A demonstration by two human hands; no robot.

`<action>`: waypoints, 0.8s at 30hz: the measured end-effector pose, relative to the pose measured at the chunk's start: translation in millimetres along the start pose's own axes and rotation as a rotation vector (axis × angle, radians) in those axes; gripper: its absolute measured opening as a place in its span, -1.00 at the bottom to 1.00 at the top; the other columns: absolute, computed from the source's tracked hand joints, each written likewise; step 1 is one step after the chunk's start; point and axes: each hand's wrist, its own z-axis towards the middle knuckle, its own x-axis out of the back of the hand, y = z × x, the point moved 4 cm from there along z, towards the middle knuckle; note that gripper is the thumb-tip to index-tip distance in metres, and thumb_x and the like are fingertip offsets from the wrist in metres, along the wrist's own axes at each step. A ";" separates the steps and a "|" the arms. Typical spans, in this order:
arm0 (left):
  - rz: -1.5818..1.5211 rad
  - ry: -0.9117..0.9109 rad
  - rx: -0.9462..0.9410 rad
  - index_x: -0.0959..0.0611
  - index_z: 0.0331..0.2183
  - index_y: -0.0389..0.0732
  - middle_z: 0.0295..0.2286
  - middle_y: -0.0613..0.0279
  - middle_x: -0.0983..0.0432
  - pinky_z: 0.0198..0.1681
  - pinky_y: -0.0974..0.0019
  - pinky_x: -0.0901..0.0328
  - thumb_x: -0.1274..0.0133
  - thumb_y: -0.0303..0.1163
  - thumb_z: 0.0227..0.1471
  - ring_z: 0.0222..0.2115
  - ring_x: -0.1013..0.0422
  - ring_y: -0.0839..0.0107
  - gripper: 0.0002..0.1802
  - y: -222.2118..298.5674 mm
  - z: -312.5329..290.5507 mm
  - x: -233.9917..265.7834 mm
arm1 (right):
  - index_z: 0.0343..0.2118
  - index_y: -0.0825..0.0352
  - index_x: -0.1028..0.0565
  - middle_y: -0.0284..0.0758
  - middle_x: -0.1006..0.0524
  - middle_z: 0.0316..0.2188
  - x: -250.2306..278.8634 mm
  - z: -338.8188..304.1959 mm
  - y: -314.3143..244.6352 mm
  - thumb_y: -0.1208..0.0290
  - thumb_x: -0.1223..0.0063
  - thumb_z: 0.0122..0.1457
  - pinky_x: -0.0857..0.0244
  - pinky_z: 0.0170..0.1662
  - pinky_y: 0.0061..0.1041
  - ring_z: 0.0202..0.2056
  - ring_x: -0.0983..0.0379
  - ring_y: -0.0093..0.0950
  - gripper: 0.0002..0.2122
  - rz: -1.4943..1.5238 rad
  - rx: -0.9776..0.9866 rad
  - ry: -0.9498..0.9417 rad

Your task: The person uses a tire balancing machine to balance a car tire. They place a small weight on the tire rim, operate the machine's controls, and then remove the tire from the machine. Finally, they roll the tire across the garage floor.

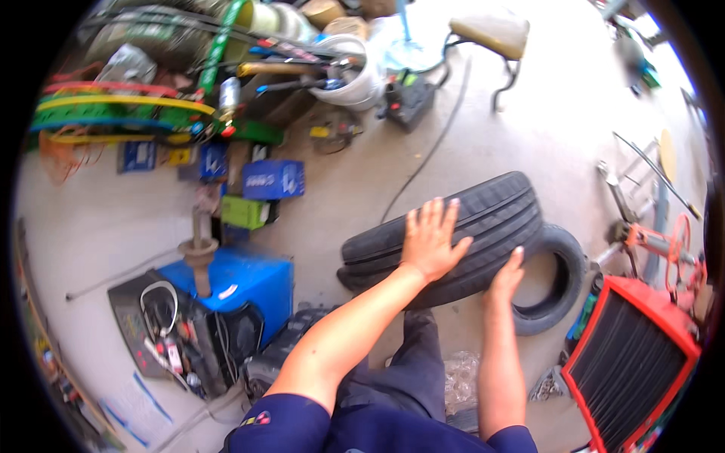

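Note:
In front of me a black tyre stands on its tread, tilted, with its grooved surface turned up toward me. My left hand lies flat across the tread, fingers spread. Against the near right edge of the same tyre rests my right hand, its fingers stretched out and its thumb not clearly visible. A second tyre lies on its side on the floor, just right of the first and partly covered by it.
To my left stands a blue machine with cables. Blue boxes and a white bucket of tools sit beyond. At right are a red-framed cabinet with a black ribbed top and a red jack. A cable crosses the floor.

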 end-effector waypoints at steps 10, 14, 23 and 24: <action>-0.345 -0.004 0.055 -0.27 0.20 -0.21 0.20 -0.17 -0.10 0.25 -0.06 0.07 0.09 -0.04 0.10 0.21 -0.07 -0.04 -0.28 8.5 1.8 -6.0 | 0.09 0.64 -0.27 0.20 -0.37 0.04 1.1 8.5 -19.8 -0.18 0.02 0.15 -0.20 0.14 -0.25 0.04 -0.37 -0.03 -0.20 -0.423 0.571 0.063; -0.256 0.086 0.073 -0.48 0.00 -0.22 -0.04 -0.04 -0.41 0.03 0.10 -0.26 0.04 -0.26 0.03 -0.07 -0.38 0.04 -0.53 -158.3 -82.6 69.3 | 0.09 0.67 -0.25 0.22 -0.33 0.07 -1.7 -18.5 -39.6 -0.15 0.10 0.22 -0.17 0.15 -0.30 0.05 -0.33 -0.05 -0.23 -0.403 0.514 -0.097; 0.578 0.548 1.698 -0.69 -0.37 -0.11 -0.32 -0.08 -0.58 -0.17 0.00 -0.39 -0.01 -0.12 0.06 -0.24 -0.52 0.03 -0.70 -571.2 -510.5 347.5 | 0.18 0.45 -0.29 0.01 -0.34 0.14 -15.2 15.1 -60.7 -0.20 0.36 0.26 -0.16 0.18 -0.35 0.09 -0.34 -0.13 -0.27 -0.577 0.458 -0.116; 0.480 0.344 1.723 -0.69 -0.31 -0.11 -0.27 -0.07 -0.58 -0.12 0.01 -0.37 0.01 -0.10 0.08 -0.20 -0.51 0.01 -0.67 -582.7 -495.2 350.3 | 0.17 0.45 -0.29 0.00 -0.34 0.14 -0.2 31.7 -68.0 -0.16 0.39 0.28 -0.15 0.18 -0.34 0.09 -0.34 -0.13 -0.30 -0.594 0.547 -0.087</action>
